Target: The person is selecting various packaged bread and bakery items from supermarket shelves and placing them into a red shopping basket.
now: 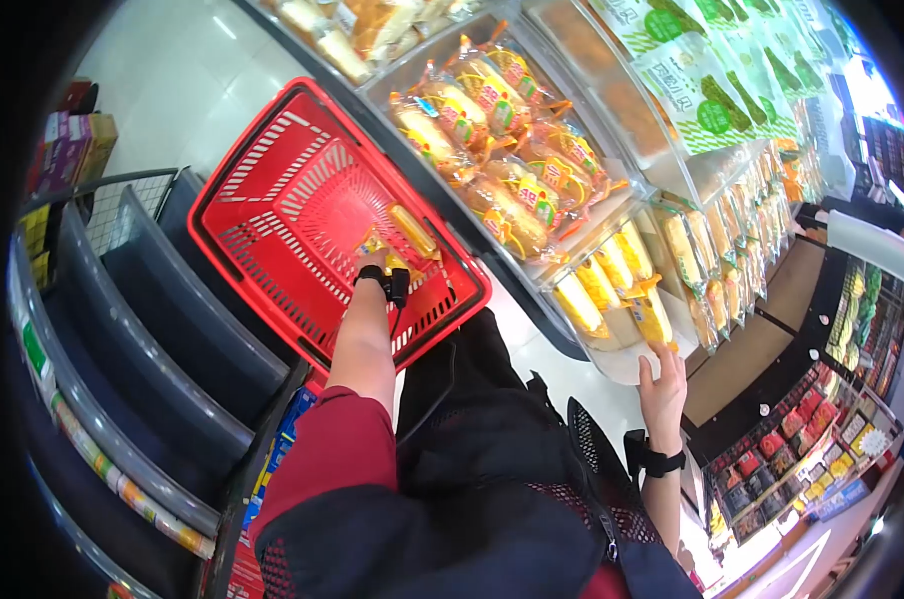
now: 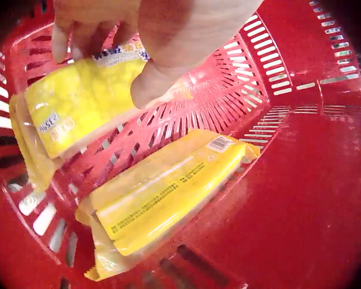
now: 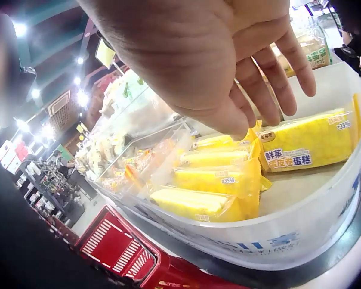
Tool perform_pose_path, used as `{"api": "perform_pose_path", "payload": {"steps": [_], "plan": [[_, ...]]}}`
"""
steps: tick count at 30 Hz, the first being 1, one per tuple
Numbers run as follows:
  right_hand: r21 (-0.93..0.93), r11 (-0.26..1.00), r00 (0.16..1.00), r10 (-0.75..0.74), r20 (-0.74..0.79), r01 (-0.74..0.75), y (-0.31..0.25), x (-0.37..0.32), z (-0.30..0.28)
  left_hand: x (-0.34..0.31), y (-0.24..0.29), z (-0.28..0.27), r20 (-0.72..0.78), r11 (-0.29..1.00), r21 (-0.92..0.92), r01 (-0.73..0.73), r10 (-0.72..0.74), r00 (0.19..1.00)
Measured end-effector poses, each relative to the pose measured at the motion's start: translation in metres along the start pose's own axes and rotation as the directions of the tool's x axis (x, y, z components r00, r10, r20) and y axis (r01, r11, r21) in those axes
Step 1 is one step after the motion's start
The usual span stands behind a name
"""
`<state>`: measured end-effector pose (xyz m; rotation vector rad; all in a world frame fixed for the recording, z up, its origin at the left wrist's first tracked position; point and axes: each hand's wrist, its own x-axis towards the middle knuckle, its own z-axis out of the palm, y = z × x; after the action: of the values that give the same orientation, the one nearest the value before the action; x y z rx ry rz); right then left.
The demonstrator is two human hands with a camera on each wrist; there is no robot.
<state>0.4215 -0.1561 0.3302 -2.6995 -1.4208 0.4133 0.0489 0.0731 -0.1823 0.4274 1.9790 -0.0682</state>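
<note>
Inside the red shopping basket (image 1: 262,190), my left hand (image 2: 186,36) grips a yellow packaged cake (image 2: 78,105), thumb on the near side and fingers over the far side. A second yellow packaged cake (image 2: 168,195), label side up, lies beside it on the basket floor. My right hand (image 3: 186,60) is over a white plastic bin (image 3: 307,235), its fingers loosely extended and holding nothing. Close below its fingertips lies one yellow cake pack (image 3: 313,141). Several more yellow packs (image 3: 204,201) lie side by side in the bin.
Beyond the yellow packs is a clear bin of bagged bread rolls (image 1: 512,150). Green-and-white bags (image 1: 706,95) and rows of wrapped pastries (image 1: 731,240) fill the shelf to the right. Dark tiered shelving (image 1: 152,309) stands left of the basket.
</note>
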Motion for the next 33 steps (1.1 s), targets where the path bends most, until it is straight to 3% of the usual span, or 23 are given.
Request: {"api": "perform_pose_path", "payload": {"steps": [1,2,6,10,12,14,16,18,20,22,26,28,30,32,33], "plan": [[0.017,1.000,1.000,0.007,-0.026,-0.006,-0.002,0.001,0.000,0.008,0.003,0.005,0.057,0.994,-0.098,0.052,-0.047,0.997],[0.007,1.000,0.999,0.025,-0.030,-0.025,-0.003,0.001,0.000,0.014,0.005,0.008,0.073,0.995,-0.083,0.050,-0.044,0.996],[0.042,0.995,0.996,0.090,-0.006,-0.090,-0.005,0.002,0.000,0.019,0.015,0.015,-0.045,0.949,0.315,-0.024,0.041,0.998],[0.043,0.996,0.995,0.080,-0.057,-0.078,-0.004,0.013,0.001,0.041,0.019,0.035,0.016,0.895,0.393,-0.211,0.223,0.975],[0.057,0.997,0.998,0.047,-0.037,-0.044,-0.005,0.021,-0.004,0.007,0.033,0.031,-0.058,0.949,0.278,-0.151,0.174,0.983],[0.046,0.998,0.996,0.040,-0.081,-0.037,-0.007,0.032,-0.011,-0.004,0.035,0.031,0.032,0.969,-0.106,-0.222,0.226,0.974],[0.045,0.996,0.994,-0.068,-0.090,0.072,-0.006,0.040,-0.015,-0.060,0.052,0.013,0.111,0.947,-0.266,-0.182,0.217,0.970],[0.052,0.996,0.991,-0.067,-0.117,0.073,-0.007,0.046,-0.020,-0.039,0.043,0.010,0.120,0.844,-0.459,-0.279,0.370,0.921],[0.062,0.982,0.979,-0.172,-0.106,0.180,-0.010,0.051,-0.028,-0.077,0.045,-0.012,-0.039,0.730,-0.533,-0.428,0.484,0.874],[0.063,0.975,0.970,-0.205,-0.126,0.214,-0.013,0.049,-0.032,-0.102,0.043,-0.041,-0.189,0.582,-0.554,-0.595,0.608,0.771],[0.155,0.922,0.929,-0.329,-0.170,0.355,-0.021,0.045,-0.046,-0.287,0.061,-0.109,-0.255,0.359,-0.682,-0.637,0.699,0.668],[0.242,0.863,0.893,-0.406,-0.192,0.444,-0.023,0.041,-0.051,-0.356,0.064,-0.127,-0.247,0.323,-0.690,-0.648,0.736,0.630],[0.370,0.798,0.879,-0.444,-0.173,0.476,-0.029,0.031,-0.062,-0.413,0.058,-0.136,-0.165,0.224,-0.727,-0.650,0.861,0.481],[0.475,0.696,0.841,-0.476,-0.256,0.538,-0.038,0.021,-0.076,-0.479,0.056,-0.126,-0.001,0.272,-0.673,-0.687,0.929,0.369],[0.523,0.661,0.834,-0.505,-0.221,0.538,-0.036,0.017,-0.079,-0.503,0.052,-0.113,0.082,0.276,-0.686,-0.673,0.949,0.306]]}}
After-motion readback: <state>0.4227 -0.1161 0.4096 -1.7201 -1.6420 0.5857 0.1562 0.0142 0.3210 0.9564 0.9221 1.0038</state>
